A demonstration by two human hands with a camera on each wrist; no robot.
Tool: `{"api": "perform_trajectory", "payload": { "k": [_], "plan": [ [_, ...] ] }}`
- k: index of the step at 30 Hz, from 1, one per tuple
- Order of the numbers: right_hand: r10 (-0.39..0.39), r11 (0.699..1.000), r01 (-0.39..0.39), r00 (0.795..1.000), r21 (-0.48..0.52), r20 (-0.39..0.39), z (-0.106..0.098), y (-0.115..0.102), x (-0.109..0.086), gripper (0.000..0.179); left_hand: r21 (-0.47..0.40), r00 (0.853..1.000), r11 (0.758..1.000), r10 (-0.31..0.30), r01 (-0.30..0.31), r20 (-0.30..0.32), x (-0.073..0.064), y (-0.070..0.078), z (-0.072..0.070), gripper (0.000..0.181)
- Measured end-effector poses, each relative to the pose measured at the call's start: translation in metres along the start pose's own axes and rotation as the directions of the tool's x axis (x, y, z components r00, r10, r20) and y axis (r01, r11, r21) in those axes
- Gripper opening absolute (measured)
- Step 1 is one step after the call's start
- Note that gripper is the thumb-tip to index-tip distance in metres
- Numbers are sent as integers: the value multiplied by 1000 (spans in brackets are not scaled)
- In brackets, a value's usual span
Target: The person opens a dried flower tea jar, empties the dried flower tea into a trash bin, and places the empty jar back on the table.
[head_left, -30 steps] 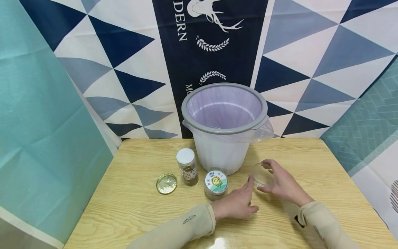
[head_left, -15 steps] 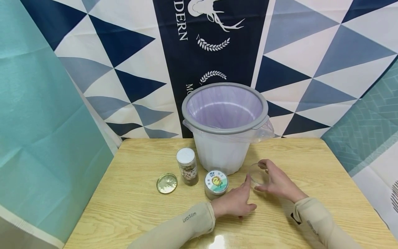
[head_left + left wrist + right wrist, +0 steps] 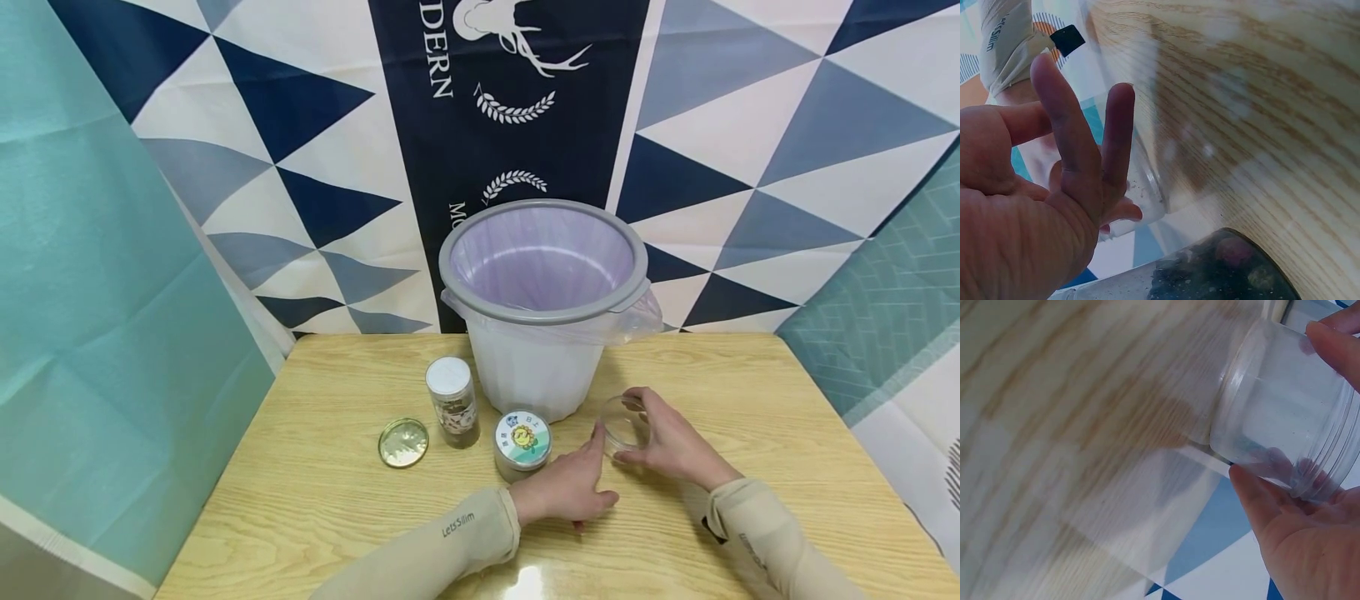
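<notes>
A clear, open plastic jar (image 3: 624, 423) stands at the right of the table, and my right hand (image 3: 678, 442) grips its side between thumb and fingers. In the right wrist view the jar (image 3: 1285, 406) looks see-through, with screw threads near its mouth. My left hand (image 3: 568, 485) reaches in from the left, its index fingertip right at the jar's rim. The other fingers of that left hand (image 3: 1060, 162) are loosely extended in the left wrist view. Just left of it stands a jar with a sunflower-printed lid (image 3: 522, 443).
A taller jar with a white lid (image 3: 452, 402) and dark dried contents stands further left, beside a round gold-rimmed lid (image 3: 402, 442) lying flat. Behind them rises a white bin (image 3: 536, 367) with a grey rim and a purple liner. Patterned cloth (image 3: 315, 167) hangs beyond the wooden table (image 3: 322, 500).
The clear jar and my right hand have shifted slightly left since a second ago. My left hand has moved a little left too, its fingertip staying by the rim.
</notes>
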State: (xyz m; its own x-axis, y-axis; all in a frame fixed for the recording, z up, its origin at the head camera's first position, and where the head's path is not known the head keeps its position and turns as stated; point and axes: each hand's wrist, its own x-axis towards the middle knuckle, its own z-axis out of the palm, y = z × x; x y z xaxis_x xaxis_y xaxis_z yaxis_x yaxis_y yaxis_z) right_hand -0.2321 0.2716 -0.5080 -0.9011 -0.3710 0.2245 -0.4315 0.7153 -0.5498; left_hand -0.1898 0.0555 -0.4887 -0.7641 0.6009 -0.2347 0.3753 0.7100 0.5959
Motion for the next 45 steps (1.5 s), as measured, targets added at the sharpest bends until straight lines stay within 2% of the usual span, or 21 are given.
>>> {"api": "perform_trajectory", "payload": {
  "k": [8, 10, 13, 14, 15, 16, 17, 20, 22, 25, 26, 28, 30, 32, 34, 36, 38, 39, 41, 43, 45],
  "plan": [
    [0, 1000, 1, 1000, -30, 7, -2, -1, -1, 102, 42, 1000, 999, -5, 6, -7, -2, 1, 1, 97],
    [1, 999, -1, 1000, -48, 8, -3, -1, -2, 108, 101, 1000, 995, 12, -9, -28, -8, 4, -1, 94],
    [11, 997, -12, 1000, -75, -10, -7, -4, -5, 112, 257, 986, 962, 127, -96, -105, -22, 9, -5, 82],
    [11, 997, -12, 1000, -82, -23, -8, -6, -5, 112, 324, 972, 937, 187, -132, -145, -29, 10, -7, 77],
    [8, 996, -11, 999, -91, -39, -10, -8, -6, 111, 385, 947, 907, 260, -171, -191, -35, 11, -9, 71],
    [2, 995, -7, 998, -99, -56, -12, -10, -6, 109, 431, 910, 878, 337, -210, -242, -41, 10, -12, 65],
    [-5, 995, -3, 997, -102, -76, -14, -12, -6, 108, 483, 860, 842, 415, -240, -296, -48, 10, -16, 60],
    [-44, 994, 30, 990, -105, -133, -19, -21, -6, 103, 595, 670, 758, 590, -267, -450, -64, 3, -30, 51],
    [-74, 993, 57, 982, -106, -171, -23, -29, -6, 100, 623, 535, 736, 650, -266, -540, -72, -7, -42, 49],
    [-126, 988, 102, 965, -112, -230, -28, -43, -6, 95, 630, 352, 736, 674, -248, -649, -80, -28, -62, 47],
    [-145, 986, 119, 958, -116, -247, -29, -48, -6, 94, 616, 302, 747, 664, -248, -684, -82, -35, -69, 48],
    [-184, 980, 154, 942, -128, -281, -33, -60, -5, 93, 577, 228, 781, 622, -239, -749, -87, -51, -81, 51],
    [-230, 971, 195, 921, -140, -313, -38, -71, -5, 92, 521, 194, 824, 561, -223, -805, -92, -65, -92, 59],
    [-275, 960, 240, 900, -142, -337, -43, -81, -3, 89, 453, 191, 870, 486, -194, -853, -97, -81, -100, 70],
    [-326, 945, 295, 873, -139, -362, -47, -92, -1, 81, 391, 206, 905, 420, -168, -884, -102, -96, -106, 80],
    [-380, 925, 354, 842, -141, -383, -50, -102, 2, 74, 334, 232, 929, 364, -158, -902, -106, -111, -109, 89],
    [-430, 902, 404, 810, -152, -399, -51, -112, 6, 72, 278, 275, 949, 311, -152, -910, -110, -123, -110, 98],
    [-456, 889, 427, 791, -164, -408, -52, -117, 8, 72, 248, 304, 957, 283, -148, -910, -111, -129, -110, 102],
    [-500, 864, 467, 755, -187, -424, -53, -126, 12, 71, 158, 381, 977, 203, -145, -902, -112, -138, -110, 109],
    [-538, 840, 501, 720, -209, -439, -55, -134, 16, 68, 36, 469, 988, 102, -147, -877, -112, -144, -110, 115],
    [-578, 812, 532, 676, -240, -457, -57, -142, 21, 65, -113, 561, 983, -14, -143, -828, -111, -148, -112, 121]
  ]
}}
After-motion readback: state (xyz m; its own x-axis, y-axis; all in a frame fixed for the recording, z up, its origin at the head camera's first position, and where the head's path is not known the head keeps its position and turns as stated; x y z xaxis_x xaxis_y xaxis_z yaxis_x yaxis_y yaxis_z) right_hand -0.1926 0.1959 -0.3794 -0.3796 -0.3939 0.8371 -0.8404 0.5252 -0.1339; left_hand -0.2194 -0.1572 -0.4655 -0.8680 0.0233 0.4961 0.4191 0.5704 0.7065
